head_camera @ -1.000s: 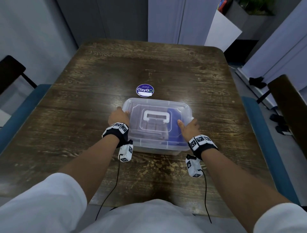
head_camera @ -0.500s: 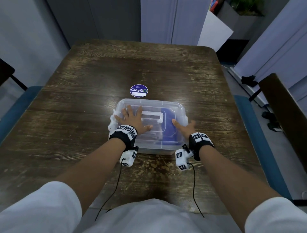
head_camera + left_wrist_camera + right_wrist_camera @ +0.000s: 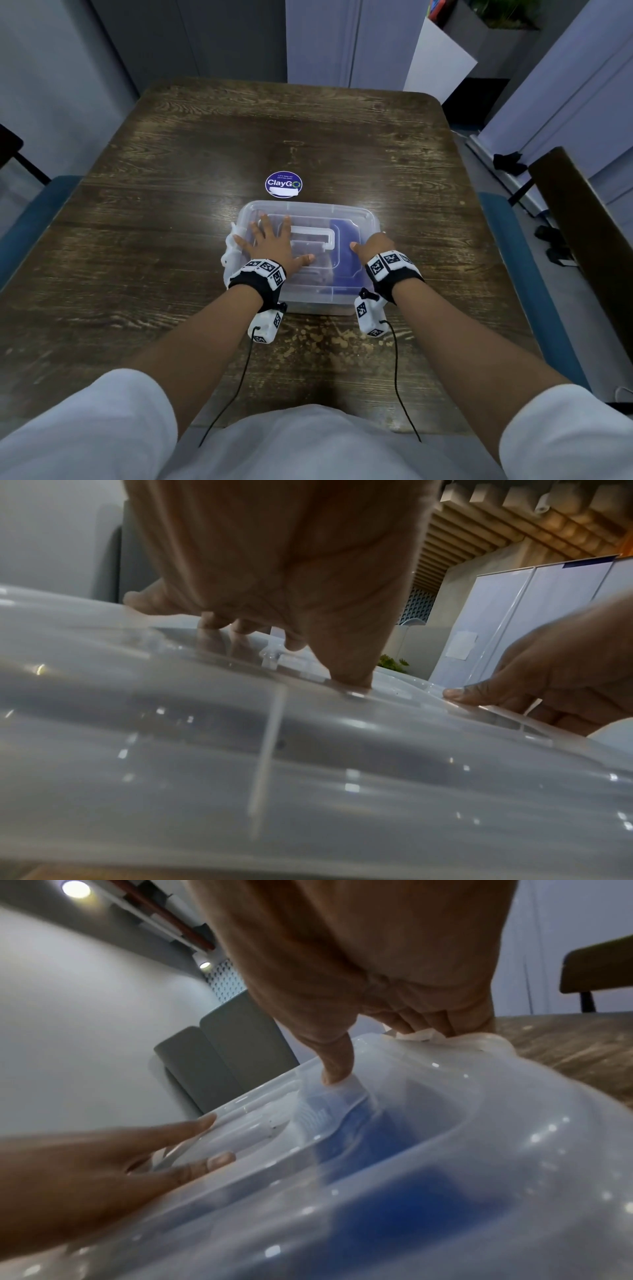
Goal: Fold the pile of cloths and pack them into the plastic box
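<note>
A clear plastic box [image 3: 308, 208] with its lid on stands in the middle of the wooden table [image 3: 154, 164]. A folded blue cloth [image 3: 346, 246] shows through the lid on the right; the same cloth [image 3: 394, 1191] fills the near part of the right wrist view. My left hand [image 3: 270, 240] lies flat on the lid's left half with fingers spread, beside the lid handle [image 3: 320, 236]. My right hand [image 3: 375, 245] grips the box's right edge: thumb [image 3: 337, 1066] on the lid, fingers curled over the white side latch [image 3: 421, 1035]. The left latch [image 3: 230, 255] sticks out.
A round blue ClayGo sticker [image 3: 283, 184] lies on the table just beyond the box. Pale worn specks [image 3: 325, 339] mark the wood near me. Blue benches [image 3: 513, 260] run along both long sides, and a brown chair back [image 3: 589, 222] stands at the right.
My left hand has come off the box's left side and now lies flat on the lid. My right hand has stayed at the right edge. The box has not shifted.
</note>
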A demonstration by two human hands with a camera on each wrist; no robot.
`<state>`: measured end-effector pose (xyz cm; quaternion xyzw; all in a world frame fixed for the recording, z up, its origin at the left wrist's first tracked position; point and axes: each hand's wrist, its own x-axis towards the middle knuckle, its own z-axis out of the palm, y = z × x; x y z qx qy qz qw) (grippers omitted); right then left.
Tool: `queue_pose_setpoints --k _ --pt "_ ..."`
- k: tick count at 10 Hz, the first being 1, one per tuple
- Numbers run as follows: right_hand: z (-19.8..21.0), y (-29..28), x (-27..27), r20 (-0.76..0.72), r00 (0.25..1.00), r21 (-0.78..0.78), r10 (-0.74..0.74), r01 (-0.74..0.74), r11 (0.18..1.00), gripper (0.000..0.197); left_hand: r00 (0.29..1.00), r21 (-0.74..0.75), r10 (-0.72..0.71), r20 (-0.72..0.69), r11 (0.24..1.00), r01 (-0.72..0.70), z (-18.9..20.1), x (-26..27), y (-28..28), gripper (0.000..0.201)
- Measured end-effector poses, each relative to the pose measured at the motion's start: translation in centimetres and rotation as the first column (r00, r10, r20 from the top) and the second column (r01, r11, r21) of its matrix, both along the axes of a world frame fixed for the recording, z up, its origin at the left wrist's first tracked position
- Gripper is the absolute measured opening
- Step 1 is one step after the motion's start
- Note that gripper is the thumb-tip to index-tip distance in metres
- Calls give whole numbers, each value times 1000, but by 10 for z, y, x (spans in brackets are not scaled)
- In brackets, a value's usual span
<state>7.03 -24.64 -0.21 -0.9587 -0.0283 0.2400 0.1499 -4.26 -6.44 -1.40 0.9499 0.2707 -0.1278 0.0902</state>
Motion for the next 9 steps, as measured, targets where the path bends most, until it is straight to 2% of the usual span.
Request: queue_pose_setpoints --k 1,2,3,4,5,6,7,8,9 --pt "-5 11 -6 59 998 -78 30 -25 997 63 1000 -6 8 -16 1000 -8 4 0 -2 108" --pt "-10 24 -11 90 995 -167 -31 46 985 79 1000 -12 0 -16 1000 -1 5 -1 -1 108" --pt "1 28 -19 35 998 -181 -57 62 981 82 999 -14 -3 -41 1000 3 9 -1 1 106" --pt "13 20 -23 110 990 -170 92 -73 983 76 999 58 -31 -39 998 34 20 3 8 89" --pt "15 22 -34 244 913 -129 326 -302 945 68 997 74 -68 24 995 66 20 0 19 74" --pt "3 33 -51 282 854 -125 436 -418 900 68 992 58 -85 89 995 80 11 -13 26 69" --pt "-26 32 -67 345 838 -114 423 -410 905 70 981 12 -110 160 994 110 -4 -29 32 71" --pt "-52 30 -61 560 729 -137 393 -386 912 66 939 57 -248 237 969 241 -33 -38 38 72" --pt "-88 39 -33 760 563 -81 324 -413 907 62 863 416 -362 352 887 202 -21 -33 57 48"
